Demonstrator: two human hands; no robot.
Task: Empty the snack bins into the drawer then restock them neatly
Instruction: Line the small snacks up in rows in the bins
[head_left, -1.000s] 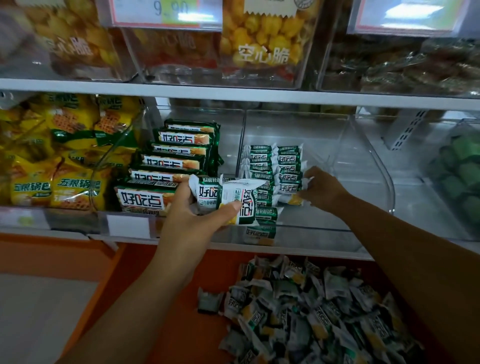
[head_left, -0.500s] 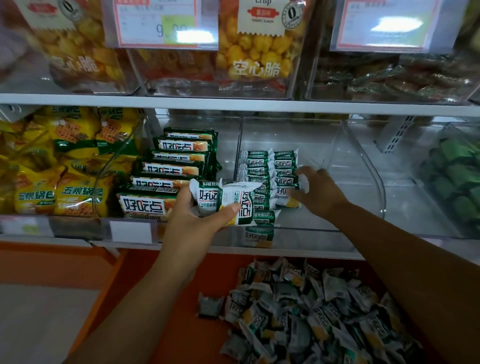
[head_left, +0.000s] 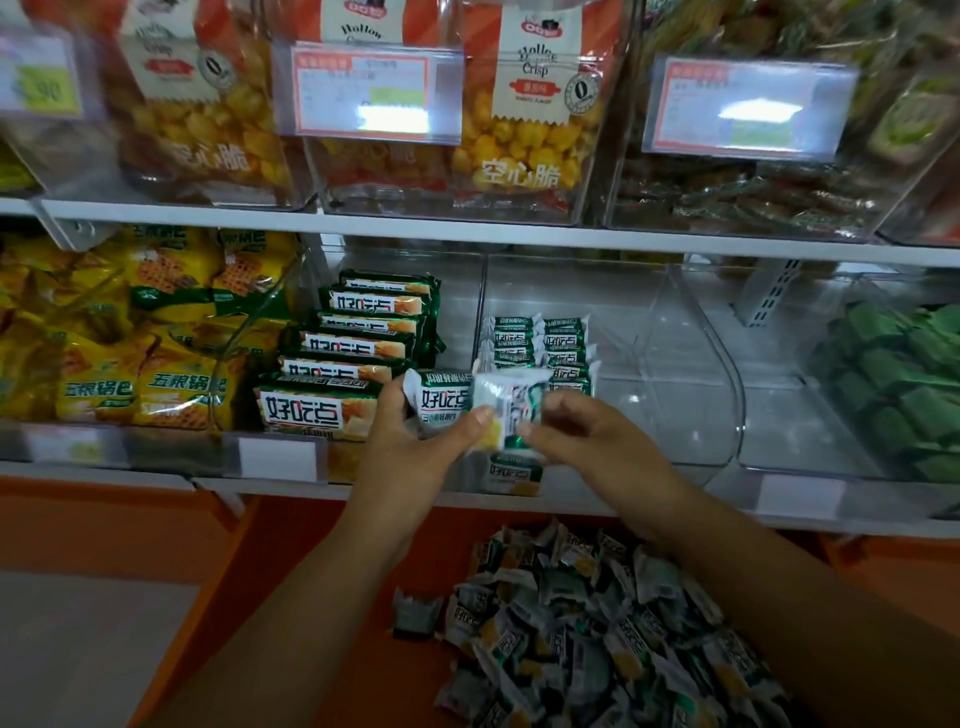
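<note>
Two bare hands are seen in front of a shop shelf (head_left: 571, 504). A small bundle of green-and-white snack packets (head_left: 439, 400) is gripped by the left hand (head_left: 410, 447), with the thumb curled across the front; the other fingers of that hand are hidden behind the bundle. The front packet (head_left: 511, 405) is pinched near its lower edge by the curled fingers (head_left: 550, 415) of the right hand (head_left: 592, 441), and it is also touched by the left thumb.

Just behind the fingers, a clear bin (head_left: 685, 374) is set on the shelf. Two tidy rows of matching packets (head_left: 540, 338) are stacked at its left side, and bare plastic is seen to the right of them.

To the left of the fingers, larger green packs (head_left: 353, 348) are lined up in a neighbouring bin, and yellow bags (head_left: 130, 364) are piled further left. Well to the right of the fingers, dark green packs (head_left: 904, 374) are seen, blurred.

Below the fingers, an orange drawer (head_left: 311, 597) is pulled open, and a loose heap of packets (head_left: 597, 649) is spread across it.

Above the fingers, bags marked "Hollow Crisp" (head_left: 524, 130) are held in clear bins on an upper shelf, with price labels (head_left: 374, 93) clipped to the fronts.
</note>
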